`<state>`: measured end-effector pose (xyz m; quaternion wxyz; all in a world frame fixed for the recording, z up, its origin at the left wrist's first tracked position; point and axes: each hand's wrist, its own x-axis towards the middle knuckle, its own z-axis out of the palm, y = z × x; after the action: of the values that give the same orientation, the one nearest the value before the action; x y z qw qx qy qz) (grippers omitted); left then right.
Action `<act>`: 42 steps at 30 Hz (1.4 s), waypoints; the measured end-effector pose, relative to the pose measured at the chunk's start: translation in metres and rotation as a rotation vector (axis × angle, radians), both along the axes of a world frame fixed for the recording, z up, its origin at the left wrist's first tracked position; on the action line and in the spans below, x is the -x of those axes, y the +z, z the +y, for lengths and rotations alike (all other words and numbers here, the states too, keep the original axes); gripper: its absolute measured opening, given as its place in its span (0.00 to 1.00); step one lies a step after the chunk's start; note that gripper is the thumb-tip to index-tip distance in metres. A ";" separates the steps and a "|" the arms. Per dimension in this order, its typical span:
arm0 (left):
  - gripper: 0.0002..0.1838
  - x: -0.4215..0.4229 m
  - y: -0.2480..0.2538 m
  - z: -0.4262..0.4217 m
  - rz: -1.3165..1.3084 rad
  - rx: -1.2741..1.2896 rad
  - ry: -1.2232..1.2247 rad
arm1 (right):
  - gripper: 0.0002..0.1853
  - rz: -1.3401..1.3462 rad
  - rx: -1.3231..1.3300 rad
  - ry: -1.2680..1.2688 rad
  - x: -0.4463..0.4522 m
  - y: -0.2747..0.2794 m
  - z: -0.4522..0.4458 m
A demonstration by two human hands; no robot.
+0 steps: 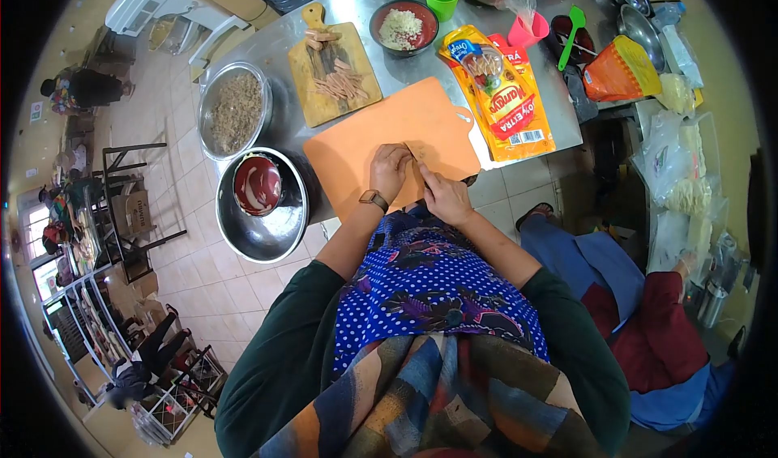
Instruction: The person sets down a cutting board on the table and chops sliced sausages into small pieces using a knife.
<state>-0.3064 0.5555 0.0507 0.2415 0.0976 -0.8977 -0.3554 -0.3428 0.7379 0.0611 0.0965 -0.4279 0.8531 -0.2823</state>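
My left hand [391, 169], with a watch at the wrist, rests on the orange cutting board [356, 154] with its fingers bunched; what they press on is hidden. In my right hand [446, 197] is a knife [412, 152], its thin blade beside my left fingertips. Beyond the board lies a wooden cutting board [322, 106] bearing sausage strips [340, 84] and larger sausage pieces [320, 38]. A dark red bowl [378, 27] holds a chopped white food [401, 29]. Right of the orange board are yellow packets [510, 110].
To the left stand a metal bowl of crumbly brown food [233, 110] and another metal bowl [279, 243] with a smeared red bowl [258, 184] inside. Green [442, 0] and pink [528, 30] cups and a green spatula [574, 33] are farther back. A person in maroon sleeves [660, 336] is at right.
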 end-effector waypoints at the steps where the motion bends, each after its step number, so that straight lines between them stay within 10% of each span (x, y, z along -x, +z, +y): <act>1: 0.06 -0.001 0.001 0.000 -0.020 -0.006 0.005 | 0.33 -0.006 -0.037 0.000 -0.001 -0.001 0.001; 42: 0.07 -0.007 0.002 -0.003 -0.035 0.016 0.037 | 0.34 -0.058 -0.110 0.046 -0.009 0.010 0.017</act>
<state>-0.2991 0.5528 0.0525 0.2332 0.1187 -0.9026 -0.3419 -0.3334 0.7553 0.0707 0.1512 -0.4332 0.8540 -0.2453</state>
